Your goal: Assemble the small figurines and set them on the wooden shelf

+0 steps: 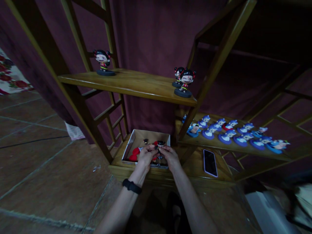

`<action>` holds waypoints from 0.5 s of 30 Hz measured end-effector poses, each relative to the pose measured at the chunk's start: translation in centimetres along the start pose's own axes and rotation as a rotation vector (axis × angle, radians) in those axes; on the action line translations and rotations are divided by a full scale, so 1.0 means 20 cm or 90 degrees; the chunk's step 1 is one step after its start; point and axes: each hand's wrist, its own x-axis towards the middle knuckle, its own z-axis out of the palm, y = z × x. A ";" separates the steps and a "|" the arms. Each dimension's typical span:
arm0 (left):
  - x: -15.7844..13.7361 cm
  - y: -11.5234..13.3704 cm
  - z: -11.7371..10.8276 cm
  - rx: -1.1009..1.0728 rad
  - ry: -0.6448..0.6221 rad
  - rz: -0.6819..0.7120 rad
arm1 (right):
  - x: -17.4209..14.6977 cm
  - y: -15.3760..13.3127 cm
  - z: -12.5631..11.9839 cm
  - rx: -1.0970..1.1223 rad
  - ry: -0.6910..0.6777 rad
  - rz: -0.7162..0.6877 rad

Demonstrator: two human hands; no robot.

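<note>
Over the front part of an open cardboard box [128, 147], both hands meet around a small black-haired figurine [161, 144]. My left hand [147, 155] grips it from the left with closed fingers, a dark band on that wrist. From the other side my right hand [170, 155] pinches the same figurine. Its lower part is partly hidden by the fingers. Inside the box lie red pieces [134, 154] and a smaller dark-haired figurine [145, 141].
A figurine [103, 61] stands at the left of the upper shelf [136, 83], two more at its right end. Several purple-based figurines [227, 136] line the lower right shelf. A phone [210, 163] lies right of the box. Wooden posts [214, 61] frame the shelves.
</note>
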 end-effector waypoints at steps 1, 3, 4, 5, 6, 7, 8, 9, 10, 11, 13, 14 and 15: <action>0.00 0.00 0.00 0.001 0.000 0.003 | 0.00 0.00 0.00 0.003 0.001 -0.001; 0.00 0.00 0.00 0.001 0.005 -0.002 | 0.00 0.01 0.01 0.009 0.003 -0.007; 0.01 0.00 0.00 -0.001 0.008 -0.009 | 0.00 0.01 0.02 0.012 0.002 -0.012; 0.01 0.00 -0.01 -0.003 0.011 -0.016 | -0.01 0.01 0.02 0.014 -0.003 -0.018; 0.02 0.01 -0.01 -0.005 0.014 -0.021 | -0.01 0.01 0.03 0.018 -0.010 -0.023; 0.02 0.01 -0.01 -0.007 0.017 -0.023 | -0.02 0.00 0.03 0.025 -0.018 -0.027; 0.03 0.01 -0.02 -0.011 0.018 -0.023 | -0.03 -0.01 0.04 0.039 -0.026 -0.025; 0.03 0.01 -0.02 -0.015 0.020 -0.020 | -0.04 -0.02 0.04 0.059 -0.031 -0.020; 0.03 0.02 -0.02 -0.019 0.022 -0.016 | -0.05 -0.04 0.04 0.083 -0.033 -0.012; 0.04 0.02 -0.03 -0.024 0.026 -0.014 | -0.06 -0.05 0.04 0.105 -0.034 -0.001; 0.03 0.03 -0.03 -0.033 0.029 -0.020 | -0.07 -0.06 0.04 0.136 -0.042 0.027; 0.03 0.04 -0.03 -0.035 0.026 -0.029 | -0.07 -0.07 0.03 0.143 -0.047 0.040; 0.03 0.04 -0.03 -0.035 0.020 -0.041 | -0.07 -0.07 0.03 0.145 -0.052 0.053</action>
